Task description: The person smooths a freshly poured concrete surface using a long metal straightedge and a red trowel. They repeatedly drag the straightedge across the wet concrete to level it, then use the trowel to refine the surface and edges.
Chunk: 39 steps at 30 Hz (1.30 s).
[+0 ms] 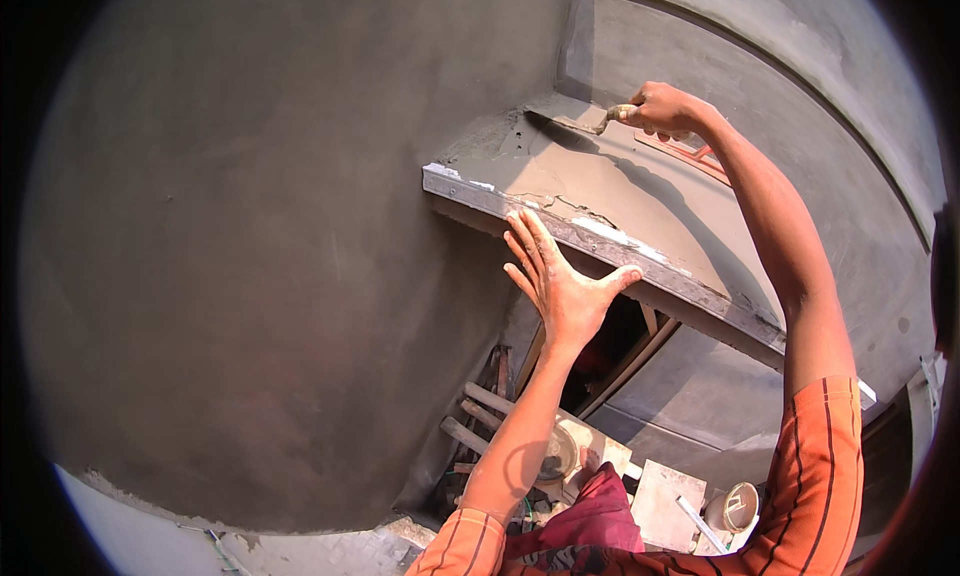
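Note:
My right hand (662, 111) is closed around the handle of a trowel (570, 114). The trowel's blade lies at the far inner corner of a ledge coated in smooth grey mortar (580, 176), close to the wall. Along the ledge's front edge runs a long metal straightedge (470, 192) with white and grey residue on it. My left hand (572, 294) is spread against this bar, fingers and thumb stretched apart, gripping nothing. Cracked, rough mortar shows just behind the bar near my left fingertips.
A tall grey plastered wall (250, 246) stands at the left. Below the ledge is a dark opening with a frame (640, 361). Lower down are wooden poles (465, 438), a round mortar pan (557, 461), a board (662, 506) and a bucket (740, 506).

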{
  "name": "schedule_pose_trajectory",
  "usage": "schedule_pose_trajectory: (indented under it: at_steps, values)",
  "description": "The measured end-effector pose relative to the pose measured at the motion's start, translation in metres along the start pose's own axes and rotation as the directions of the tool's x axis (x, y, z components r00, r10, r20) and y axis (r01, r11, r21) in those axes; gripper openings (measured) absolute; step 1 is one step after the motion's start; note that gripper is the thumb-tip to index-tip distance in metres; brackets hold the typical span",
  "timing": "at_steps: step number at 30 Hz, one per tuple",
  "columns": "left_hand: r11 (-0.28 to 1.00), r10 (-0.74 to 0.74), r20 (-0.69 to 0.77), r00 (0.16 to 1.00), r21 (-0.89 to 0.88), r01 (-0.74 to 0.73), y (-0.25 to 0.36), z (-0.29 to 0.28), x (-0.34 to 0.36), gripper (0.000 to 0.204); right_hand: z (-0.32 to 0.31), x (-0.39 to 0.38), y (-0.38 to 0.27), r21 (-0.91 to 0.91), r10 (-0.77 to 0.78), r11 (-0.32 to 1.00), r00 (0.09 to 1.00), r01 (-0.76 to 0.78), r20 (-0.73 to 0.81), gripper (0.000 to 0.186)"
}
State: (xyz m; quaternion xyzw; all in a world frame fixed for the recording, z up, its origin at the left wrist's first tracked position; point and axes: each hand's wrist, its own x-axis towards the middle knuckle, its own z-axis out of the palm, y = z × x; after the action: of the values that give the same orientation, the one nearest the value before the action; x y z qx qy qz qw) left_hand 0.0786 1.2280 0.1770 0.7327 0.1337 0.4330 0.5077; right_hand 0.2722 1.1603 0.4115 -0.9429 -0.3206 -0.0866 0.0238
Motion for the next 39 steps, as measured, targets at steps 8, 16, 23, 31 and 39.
schedule_pose_trajectory:
  at_steps: [8, 16, 23, 31, 39]
  values:
    - [1.0, -0.011, -0.016, 1.0, 0.003, 0.011, -0.005, -0.003, 0.002, 0.151, 0.006, -0.031, -0.058, -0.003, -0.13, 0.991, 0.986, 0.131, 0.101, 0.047]
    - [1.0, -0.015, -0.004, 1.0, -0.008, 0.015, -0.003, -0.001, 0.003, 0.151, 0.002, -0.089, -0.094, -0.037, -0.244, 0.968, 0.963, 0.25, 0.117, 0.053]
    - [0.999, -0.023, 0.003, 1.0, 0.023, 0.023, -0.001, -0.001, 0.004, 0.151, 0.005, -0.116, -0.109, -0.132, -0.384, 0.913, 0.922, 0.386, 0.043, 0.049]
    - [0.999, -0.041, 0.017, 0.999, -0.003, 0.041, -0.002, -0.004, 0.003, 0.148, -0.02, -0.143, -0.092, 0.134, -0.314, 0.945, 0.943, 0.298, 0.114, 0.042]
    - [0.999, -0.022, -0.003, 1.0, -0.024, 0.022, 0.0, -0.001, 0.002, 0.15, 0.011, -0.12, -0.071, -0.175, -0.286, 0.945, 0.958, 0.276, -0.035, 0.053]
